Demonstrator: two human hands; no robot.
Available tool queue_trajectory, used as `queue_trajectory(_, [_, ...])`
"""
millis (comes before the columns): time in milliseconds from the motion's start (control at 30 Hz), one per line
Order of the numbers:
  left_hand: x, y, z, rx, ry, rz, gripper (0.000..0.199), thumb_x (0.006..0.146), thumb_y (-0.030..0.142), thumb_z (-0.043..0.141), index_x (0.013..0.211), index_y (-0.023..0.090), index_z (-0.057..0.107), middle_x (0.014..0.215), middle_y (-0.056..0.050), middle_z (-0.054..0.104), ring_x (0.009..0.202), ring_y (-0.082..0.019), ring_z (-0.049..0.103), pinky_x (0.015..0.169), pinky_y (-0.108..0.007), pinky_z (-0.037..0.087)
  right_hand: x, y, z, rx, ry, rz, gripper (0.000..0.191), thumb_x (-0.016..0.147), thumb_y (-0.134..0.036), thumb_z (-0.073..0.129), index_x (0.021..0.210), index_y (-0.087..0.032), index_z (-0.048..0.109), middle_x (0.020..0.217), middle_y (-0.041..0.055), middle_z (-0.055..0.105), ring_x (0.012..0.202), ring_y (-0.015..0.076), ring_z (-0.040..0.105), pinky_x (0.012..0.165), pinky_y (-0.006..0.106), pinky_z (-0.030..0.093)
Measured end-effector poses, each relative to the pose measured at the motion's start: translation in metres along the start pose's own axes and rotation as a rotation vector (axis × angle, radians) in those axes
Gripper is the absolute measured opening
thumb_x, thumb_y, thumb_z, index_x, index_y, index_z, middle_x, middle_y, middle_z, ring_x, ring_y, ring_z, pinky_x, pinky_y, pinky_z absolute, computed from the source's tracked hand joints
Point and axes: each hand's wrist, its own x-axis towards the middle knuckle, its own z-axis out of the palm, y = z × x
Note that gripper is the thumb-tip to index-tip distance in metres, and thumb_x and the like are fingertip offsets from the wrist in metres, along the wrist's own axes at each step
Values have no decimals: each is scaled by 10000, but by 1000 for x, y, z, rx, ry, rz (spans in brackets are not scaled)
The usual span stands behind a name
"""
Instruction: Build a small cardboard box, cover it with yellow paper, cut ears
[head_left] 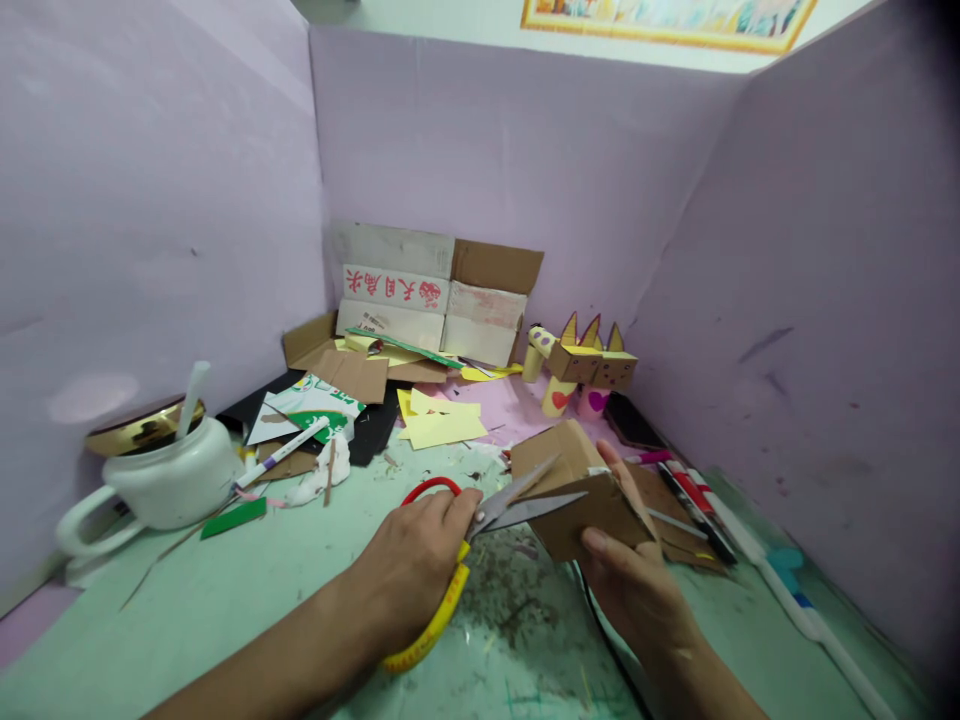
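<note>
My left hand [411,568] is wrapped round the red and yellow handles of a pair of scissors [496,508]. Their blades stand parted and point right, at the left edge of a small brown cardboard box [579,518]. One blade lies across the front of the box and the other slants up over its open side; I cannot tell whether they bite into the card. My right hand [634,575] grips the box from the right, thumb on the front face and fingers behind. Dark crumbs and scraps lie on the green tabletop [330,610] beneath.
At the left stands a white mug [169,475] with a golden lid. Yellow paper [444,430] and cardboard scraps [351,376] lie behind. A cardboard animal figure [592,365] stands back right, near a phone [632,420] and markers [701,500]. Lilac panels [525,150] enclose the table.
</note>
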Motion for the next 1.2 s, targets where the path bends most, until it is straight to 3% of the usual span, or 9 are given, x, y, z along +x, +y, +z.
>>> queue_trajectory(200, [-2, 0, 3, 123, 82, 40, 424, 762, -5, 360, 1164, 121, 405, 871, -97, 615, 767, -239, 620, 612, -374, 541, -1, 0, -1, -54, -16, 4, 946, 573, -274, 801, 1400, -322, 345, 1221, 54, 638, 1123, 306, 568, 965, 431, 418])
queue_trajectory(400, [-3, -2, 5, 169, 65, 42, 385, 770, 3, 376, 1127, 142, 403, 837, -67, 599, 740, -211, 606, 601, -333, 534, -1, 2, -1, -7, 4, 23, 986, 553, -233, 802, 1414, -292, 327, 1233, 87, 625, 1091, 327, 585, 946, 465, 429])
queue_trajectory(600, [-4, -1, 2, 235, 37, 64, 326, 780, 9, 372, 1071, 152, 409, 748, -35, 575, 616, -197, 564, 495, -299, 477, -2, 2, -1, -23, 23, 21, 973, 557, -250, 800, 1408, -313, 333, 1251, 59, 614, 1109, 305, 573, 954, 439, 426])
queue_trajectory(933, [-5, -7, -1, 219, -10, 79, 333, 770, 0, 316, 1055, 150, 403, 739, -47, 590, 615, -218, 573, 484, -312, 454, -1, 3, 0, -23, 62, 24, 1056, 527, -231, 810, 1433, -291, 271, 1217, 74, 627, 995, 288, 618, 849, 392, 478])
queue_trajectory(1200, [-7, -8, 2, 153, -4, 21, 275, 716, 54, 372, 943, 188, 451, 711, -28, 605, 598, -191, 559, 511, -280, 423, -1, 3, 0, -59, 42, 23, 976, 555, -244, 801, 1398, -327, 316, 1152, 33, 648, 997, 276, 601, 858, 392, 461])
